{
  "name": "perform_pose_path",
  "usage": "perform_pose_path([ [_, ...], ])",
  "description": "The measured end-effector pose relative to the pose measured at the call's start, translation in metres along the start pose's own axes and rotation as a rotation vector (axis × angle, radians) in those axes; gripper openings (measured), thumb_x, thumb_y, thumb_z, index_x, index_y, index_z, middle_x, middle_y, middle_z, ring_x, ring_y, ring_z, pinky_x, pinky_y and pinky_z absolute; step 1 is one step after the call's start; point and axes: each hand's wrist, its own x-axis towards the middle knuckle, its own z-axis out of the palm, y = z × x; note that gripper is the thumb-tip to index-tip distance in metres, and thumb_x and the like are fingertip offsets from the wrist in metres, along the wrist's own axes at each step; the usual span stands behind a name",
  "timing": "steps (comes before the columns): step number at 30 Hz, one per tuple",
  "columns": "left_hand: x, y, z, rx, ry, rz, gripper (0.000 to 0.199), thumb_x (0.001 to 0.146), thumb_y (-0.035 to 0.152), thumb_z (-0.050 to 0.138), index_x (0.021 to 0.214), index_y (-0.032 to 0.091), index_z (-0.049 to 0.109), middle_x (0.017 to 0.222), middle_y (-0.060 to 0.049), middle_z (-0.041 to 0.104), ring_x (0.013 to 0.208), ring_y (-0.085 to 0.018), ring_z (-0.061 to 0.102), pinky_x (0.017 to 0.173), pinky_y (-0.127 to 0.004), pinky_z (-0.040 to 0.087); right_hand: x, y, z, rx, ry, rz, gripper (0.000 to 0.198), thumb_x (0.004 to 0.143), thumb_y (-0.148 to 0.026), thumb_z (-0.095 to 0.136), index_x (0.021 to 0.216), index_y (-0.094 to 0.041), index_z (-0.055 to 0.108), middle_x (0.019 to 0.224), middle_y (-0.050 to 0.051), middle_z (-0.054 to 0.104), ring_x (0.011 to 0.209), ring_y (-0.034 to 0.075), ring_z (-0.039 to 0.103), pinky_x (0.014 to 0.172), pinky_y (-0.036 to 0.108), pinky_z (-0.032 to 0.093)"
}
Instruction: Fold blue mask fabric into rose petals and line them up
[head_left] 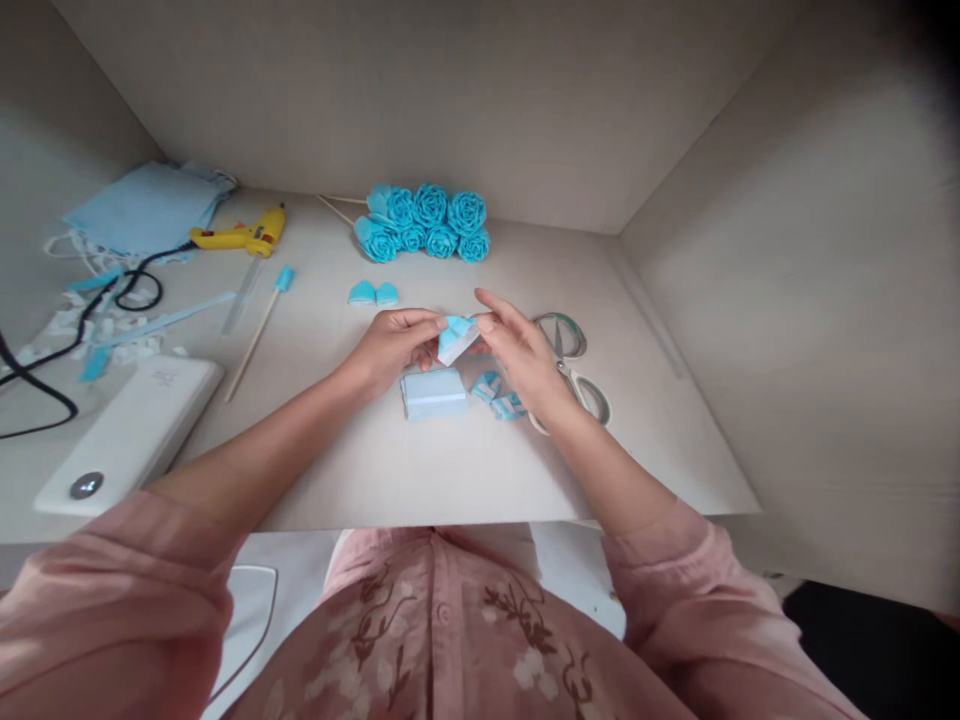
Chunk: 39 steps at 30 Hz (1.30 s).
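Observation:
Above the middle of the table, my left hand [401,345] pinches a folded blue-and-white piece of mask fabric [457,340] at its left side. My right hand [521,350] grips the same piece at its right edge between thumb and fingers, with the index finger raised. Just below the hands lies a stack of pale blue cut pieces [433,393]. Beside it, partly under my right hand, are several small folded blue pieces [499,395]. Two rounded blue petals [373,293] rest behind my left hand. Scissors [574,375] with white handles lie right of my right hand.
Several blue fabric roses [431,222] lie at the back. To the left are a yellow glue gun [244,235], a stick with a blue tip [259,335], blue face masks [146,208], scraps and a white power bank [131,430]. A roll of tape [574,335] sits by the scissors.

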Motion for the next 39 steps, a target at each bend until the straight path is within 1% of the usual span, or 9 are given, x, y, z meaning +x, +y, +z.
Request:
perform_pose_path([
  [4, -0.0024, 0.0011, 0.0014, 0.050, -0.011, 0.005, 0.031, 0.071, 0.043, 0.076, 0.069, 0.014, 0.065, 0.057, 0.001, 0.061, 0.048, -0.008, 0.050, 0.050, -0.023, 0.040, 0.0013, 0.0053, 0.0009, 0.034, -0.011, 0.017, 0.063, 0.077, -0.055, 0.074, 0.132, -0.028, 0.059, 0.093, 0.002, 0.069, 0.082, 0.018, 0.066, 0.078, 0.035, 0.061],
  [8, -0.0036, 0.0005, 0.0015, 0.106, -0.016, 0.012, 0.034, 0.073, 0.046, 0.074, 0.067, 0.014, 0.064, 0.057, 0.001, 0.060, 0.048, -0.008, 0.049, 0.051, -0.023, 0.040, 0.0001, 0.0055, -0.0005, 0.007, 0.004, 0.037, 0.055, 0.076, -0.050, 0.076, 0.125, -0.027, 0.065, 0.087, 0.001, 0.070, 0.073, 0.016, 0.066, 0.079, 0.035, 0.061],
  [14, -0.0042, 0.0014, 0.0035, 0.122, -0.024, 0.023, 0.037, 0.072, 0.049, 0.074, 0.066, 0.014, 0.063, 0.058, 0.001, 0.060, 0.049, -0.007, 0.049, 0.050, -0.022, 0.039, -0.0001, 0.0041, -0.0006, -0.003, 0.020, 0.031, 0.048, 0.077, -0.047, 0.075, 0.120, -0.026, 0.068, 0.086, 0.000, 0.072, 0.073, 0.016, 0.067, 0.081, 0.037, 0.062],
  [22, -0.0046, 0.0020, 0.0055, 0.150, 0.002, 0.028, 0.039, 0.067, 0.050, 0.078, 0.066, 0.015, 0.059, 0.055, 0.002, 0.059, 0.045, -0.007, 0.049, 0.046, -0.021, 0.038, -0.0010, 0.0051, 0.0004, 0.006, 0.000, 0.039, 0.048, 0.079, -0.045, 0.073, 0.122, -0.026, 0.067, 0.091, 0.001, 0.073, 0.082, 0.017, 0.070, 0.084, 0.037, 0.061],
  [26, -0.0039, 0.0000, 0.0051, 0.170, 0.010, 0.034, 0.039, 0.069, 0.049, 0.077, 0.066, 0.015, 0.058, 0.055, 0.001, 0.061, 0.043, -0.007, 0.049, 0.045, -0.020, 0.037, -0.0015, 0.0061, 0.0010, 0.007, -0.019, 0.039, 0.045, 0.080, -0.043, 0.072, 0.122, -0.027, 0.067, 0.092, 0.001, 0.074, 0.083, 0.017, 0.071, 0.084, 0.037, 0.061],
  [30, -0.0039, -0.0012, 0.0047, 0.189, -0.001, 0.051, 0.036, 0.072, 0.047, 0.075, 0.070, 0.016, 0.058, 0.055, 0.002, 0.060, 0.042, -0.007, 0.048, 0.043, -0.020, 0.035, -0.0022, 0.0041, 0.0018, 0.012, -0.029, 0.037, 0.043, 0.080, -0.039, 0.072, 0.121, -0.026, 0.067, 0.096, 0.001, 0.075, 0.082, 0.016, 0.071, 0.082, 0.036, 0.061],
  [35, -0.0046, -0.0006, 0.0059, 0.223, -0.009, 0.071, 0.032, 0.076, 0.046, 0.071, 0.075, 0.017, 0.058, 0.053, 0.004, 0.058, 0.041, -0.007, 0.047, 0.041, -0.019, 0.034, -0.0029, 0.0029, 0.0031, 0.009, -0.058, 0.042, 0.044, 0.081, -0.044, 0.071, 0.122, -0.027, 0.067, 0.095, 0.001, 0.074, 0.082, 0.017, 0.071, 0.081, 0.036, 0.061],
  [39, -0.0056, 0.0006, 0.0076, 0.219, 0.007, 0.093, 0.032, 0.074, 0.046, 0.073, 0.073, 0.017, 0.058, 0.052, 0.004, 0.057, 0.041, -0.006, 0.047, 0.042, -0.019, 0.035, -0.0033, 0.0038, 0.0043, 0.029, -0.085, 0.047, 0.051, 0.079, -0.046, 0.074, 0.125, -0.027, 0.065, 0.090, 0.000, 0.072, 0.078, 0.017, 0.069, 0.079, 0.035, 0.060],
])
